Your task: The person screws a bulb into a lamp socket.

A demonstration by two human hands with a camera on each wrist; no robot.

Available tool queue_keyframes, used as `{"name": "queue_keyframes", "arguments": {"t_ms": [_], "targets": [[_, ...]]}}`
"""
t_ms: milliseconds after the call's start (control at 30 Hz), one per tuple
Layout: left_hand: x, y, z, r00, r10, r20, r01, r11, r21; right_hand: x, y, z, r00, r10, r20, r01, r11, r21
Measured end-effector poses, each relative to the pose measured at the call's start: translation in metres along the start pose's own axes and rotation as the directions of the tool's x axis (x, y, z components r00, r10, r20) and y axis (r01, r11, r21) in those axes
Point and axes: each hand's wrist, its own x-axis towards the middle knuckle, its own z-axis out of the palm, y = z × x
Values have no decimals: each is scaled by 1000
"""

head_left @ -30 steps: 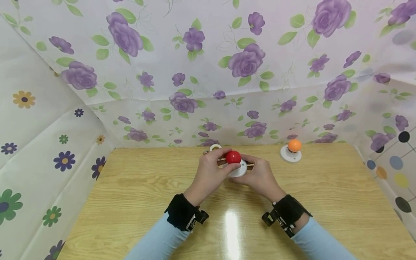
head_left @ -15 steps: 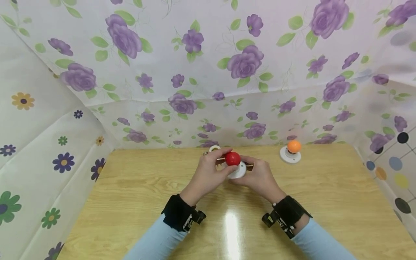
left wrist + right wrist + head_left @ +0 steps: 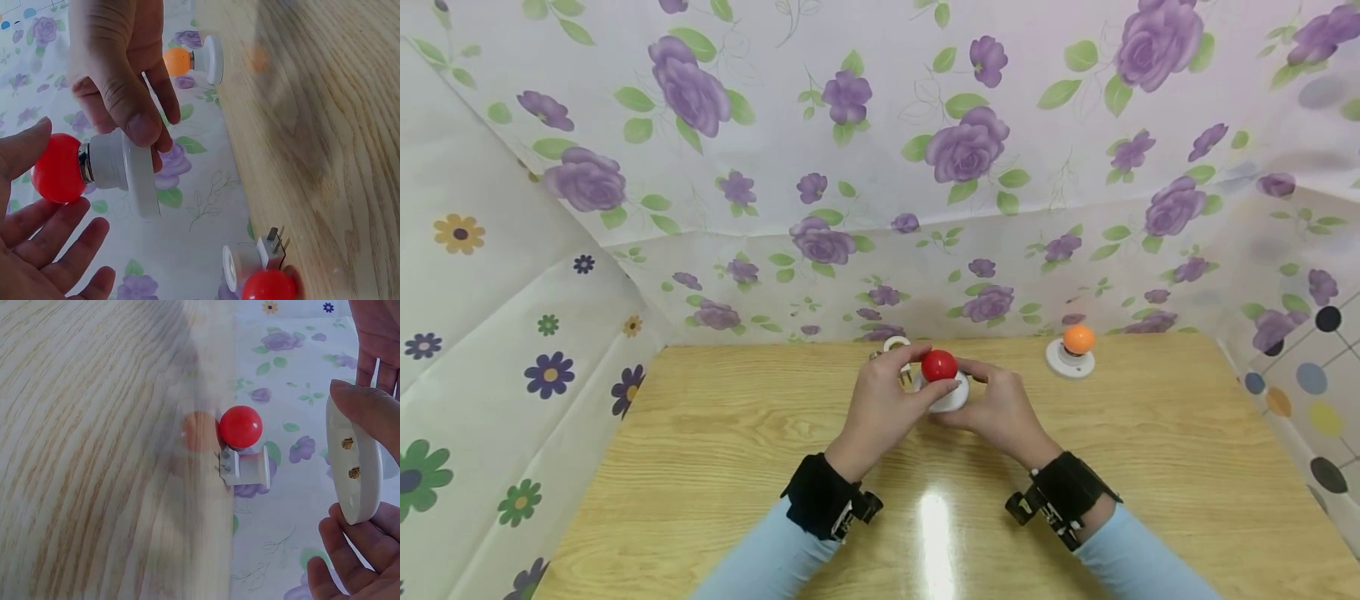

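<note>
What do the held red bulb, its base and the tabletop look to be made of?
Red bulb: glossy, with a glint; perhaps plastic or coated glass.
Base: smooth, evenly white; probably plastic, maybe ceramic.
Tabletop: glossy reflection, visible grain; wood or laminate.

This was a screened-off tabletop booth, the wider room hidden: a purple-flowered sheet [image 3: 880, 200] stood behind the far edge of the wood-grain surface [image 3: 722, 467], a daisy-print sheet [image 3: 490, 292] flanked its left edge, and a dotted sheet [image 3: 1311, 377] its right.

Glossy bulb [image 3: 58, 167], plastic socket [image 3: 124, 167], wood-grain tabletop [image 3: 760, 467]
</note>
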Motion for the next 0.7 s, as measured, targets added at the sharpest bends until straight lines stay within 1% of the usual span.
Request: {"name": "queue_keyframes", "arguments": {"t_ms": [133, 267, 567, 700], "targets": [[0, -1, 0, 1000, -3, -2, 3, 1000, -7, -1, 1, 0, 1000, 21, -7, -21, 1000, -12], [1, -1, -1, 1000, -4, 4, 4, 1000, -24, -1, 3, 1, 1000, 23, -7, -23, 1000, 12], [3, -1, -7, 997, -37, 62, 42, 995, -86, 0, 4, 3, 1000, 4, 12, -5, 997, 76], [3, -2, -9, 995, -49, 92, 59, 992, -115, 0, 4, 4, 1000, -5, 5, 4, 995, 101]]}}
